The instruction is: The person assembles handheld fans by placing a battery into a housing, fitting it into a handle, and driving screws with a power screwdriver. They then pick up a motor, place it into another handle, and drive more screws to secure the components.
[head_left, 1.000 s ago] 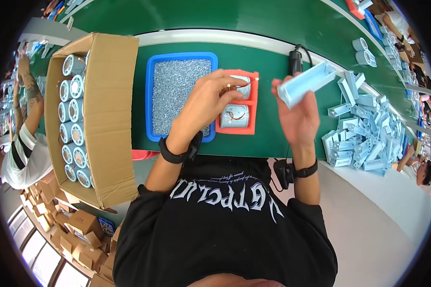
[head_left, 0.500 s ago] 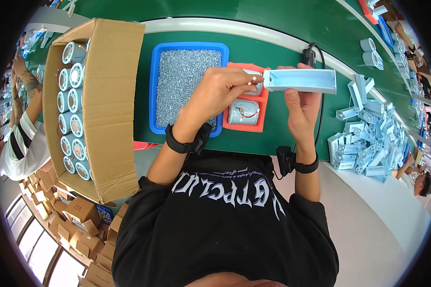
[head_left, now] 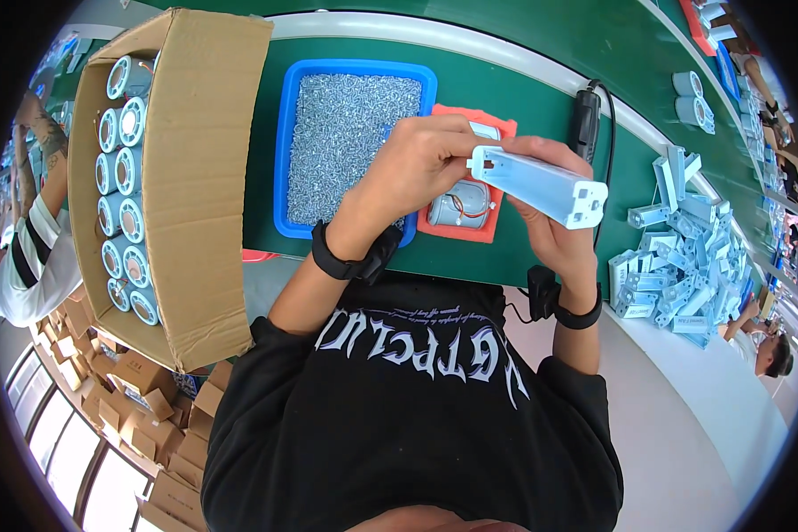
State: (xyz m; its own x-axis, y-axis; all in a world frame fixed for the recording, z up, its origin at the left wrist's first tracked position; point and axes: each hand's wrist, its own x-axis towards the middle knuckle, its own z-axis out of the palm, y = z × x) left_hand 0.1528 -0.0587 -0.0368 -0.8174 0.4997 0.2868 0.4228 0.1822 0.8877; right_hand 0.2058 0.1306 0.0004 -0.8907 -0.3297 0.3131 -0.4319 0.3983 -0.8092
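Note:
My right hand grips a long, light-blue plastic housing from its far side and underneath, slanted with its right end toward me. At the housing's left end, my left hand is closed in a pinch. Its fingertips are partly hidden; a small white connector showed there half a second ago. Below both hands, a red foam holder carries two pale cylindrical units, the nearer unit with red and brown wires on top. The farther one is mostly covered by my hands.
Left of the foam holder, a blue tray holds many small metal screws. A cardboard box of cylindrical units stands farther left. A black corded tool lies behind my right hand. Housings are heaped at right.
The housing has turned: its open side faced me before, and now its right end has swung down toward me. My right fingers have come over its far edge. The left hand stays at its left end.

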